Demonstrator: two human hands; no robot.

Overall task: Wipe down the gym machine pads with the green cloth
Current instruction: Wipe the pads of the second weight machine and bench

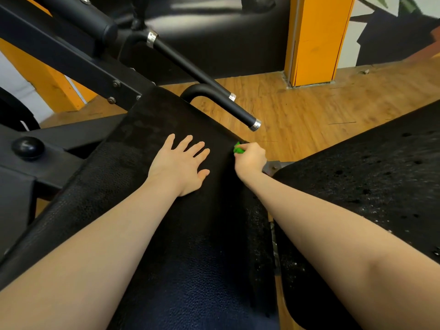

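Both bare forearms reach forward, the left hand (182,164) lying palm-down with its fingers straight and spread and the thumb out to the side, while the right hand (250,158) is curled into a fist with its knuckles up.

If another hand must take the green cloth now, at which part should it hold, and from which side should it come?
Probably the tuft of the green cloth that sticks out of the right hand, coming from the far left, over the pad. The rest is bunched inside the curled fingers, so only that end near the pad's right edge is free.
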